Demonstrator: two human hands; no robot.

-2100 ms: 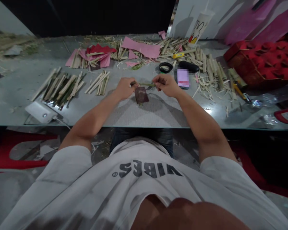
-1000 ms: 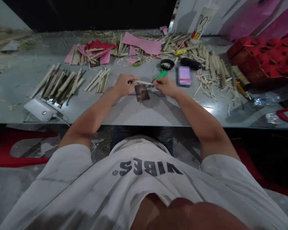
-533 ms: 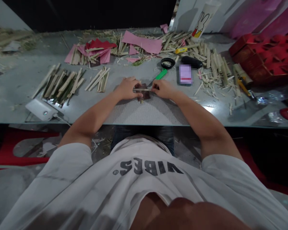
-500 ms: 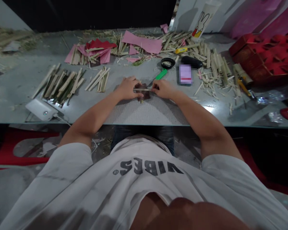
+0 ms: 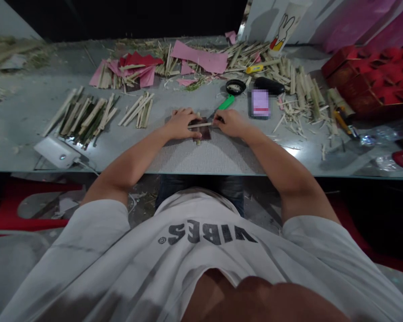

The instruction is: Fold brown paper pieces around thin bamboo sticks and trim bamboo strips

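Note:
My left hand (image 5: 180, 124) and my right hand (image 5: 229, 122) rest on the grey table (image 5: 27, 112), each pinching one end of a thin pale bamboo strip (image 5: 200, 125). The strip lies flat across a small dark red-brown pad (image 5: 203, 133) between the hands. A green-handled tool (image 5: 226, 103) lies just beyond my right hand, apart from it.
Bundles of split bamboo strips (image 5: 83, 116) lie at left, with pink and red paper sheets (image 5: 134, 71) behind them. A phone (image 5: 259, 103), a round black tin (image 5: 235, 86), loose bamboo scraps (image 5: 302, 96), a red box (image 5: 369, 80) and a white power bank (image 5: 56, 152) also sit on the table.
Both hands have lowered the strip from above the table down onto the dark pad. The green tool, hidden at first, has come into view beyond my right hand.

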